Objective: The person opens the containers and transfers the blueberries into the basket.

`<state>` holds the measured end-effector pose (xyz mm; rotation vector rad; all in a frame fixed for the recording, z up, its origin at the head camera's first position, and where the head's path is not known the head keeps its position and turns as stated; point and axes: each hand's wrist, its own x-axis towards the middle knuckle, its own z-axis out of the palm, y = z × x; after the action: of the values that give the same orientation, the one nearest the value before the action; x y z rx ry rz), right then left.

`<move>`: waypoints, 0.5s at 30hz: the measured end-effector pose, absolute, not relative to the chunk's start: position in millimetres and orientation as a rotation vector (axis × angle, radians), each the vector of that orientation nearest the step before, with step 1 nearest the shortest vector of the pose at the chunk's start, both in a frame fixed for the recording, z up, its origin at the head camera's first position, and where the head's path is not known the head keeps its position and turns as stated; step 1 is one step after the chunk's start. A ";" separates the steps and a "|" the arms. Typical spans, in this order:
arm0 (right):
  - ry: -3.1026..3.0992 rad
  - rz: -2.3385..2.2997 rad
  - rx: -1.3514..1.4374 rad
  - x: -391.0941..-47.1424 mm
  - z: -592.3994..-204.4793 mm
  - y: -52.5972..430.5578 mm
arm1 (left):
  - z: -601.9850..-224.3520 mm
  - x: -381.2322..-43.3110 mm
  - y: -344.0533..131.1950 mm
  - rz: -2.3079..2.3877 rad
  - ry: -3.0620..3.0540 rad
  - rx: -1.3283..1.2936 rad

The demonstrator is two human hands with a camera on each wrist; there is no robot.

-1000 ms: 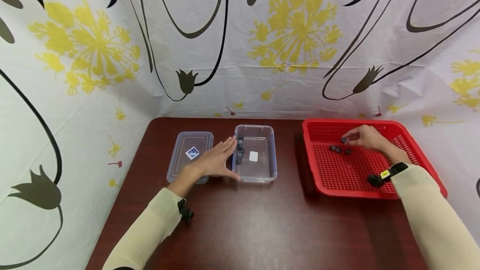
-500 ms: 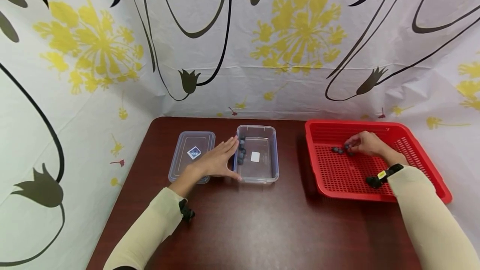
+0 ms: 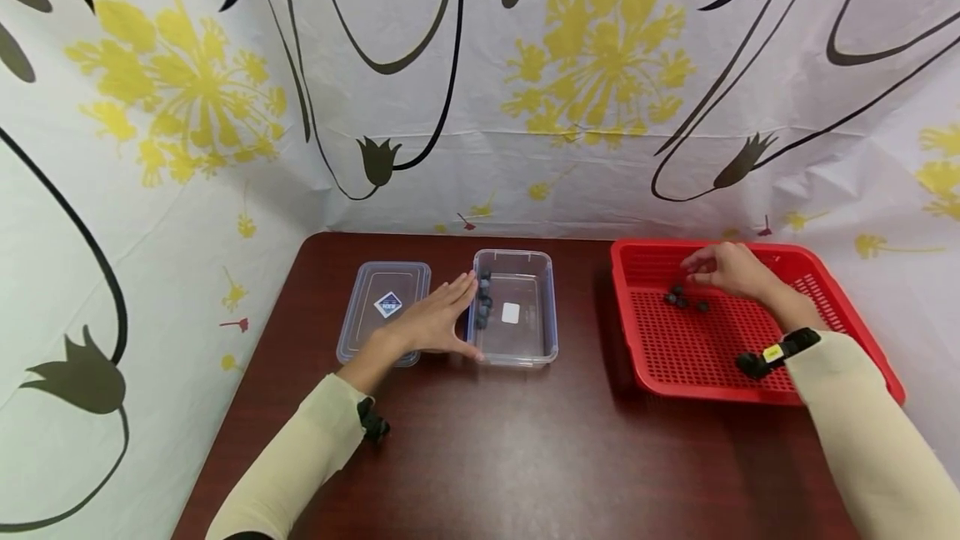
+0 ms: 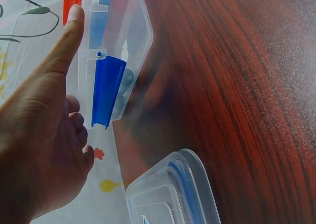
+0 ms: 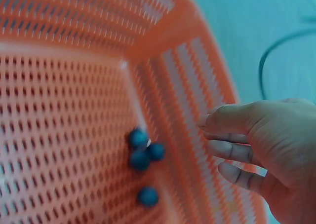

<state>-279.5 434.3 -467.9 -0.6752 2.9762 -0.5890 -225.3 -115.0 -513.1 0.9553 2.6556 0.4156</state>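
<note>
My left hand rests with straight fingers and thumb spread along the left side of a clear plastic food container. Several blueberries line the container's inner left side. In the left wrist view, that hand is beside the container's blue clip flap, which hangs outward. Over the back of the red basket hovers my right hand, its fingers loosely bent and nothing visible in them. Several more blueberries lie on the basket floor; most are clustered, one sits apart.
The container's clear lid lies left of it on the dark wooden table. A patterned cloth stands behind and to the left of the table. Perforated walls surround the basket floor.
My right hand pinched a blueberry a second ago, lowered it to the others in the basket, let go and lifted away. The left hand has stayed put.
</note>
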 end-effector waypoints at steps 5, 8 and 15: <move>3.062 -0.556 -0.920 -278.6 -446.8 404.5 | -511.3 -225.0 -115.1 0.417 2.657 0.951; 3.058 -0.594 -1.011 -275.7 -436.2 382.0 | -511.1 -224.7 -114.7 0.422 2.655 0.944; 3.015 -0.669 -1.103 -272.6 -423.2 323.9 | -510.8 -223.5 -114.9 0.414 2.660 0.938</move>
<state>-272.6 323.9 -423.2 -1.1029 3.0149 -0.6694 -223.5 -114.9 -510.8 0.9385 2.6599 0.4144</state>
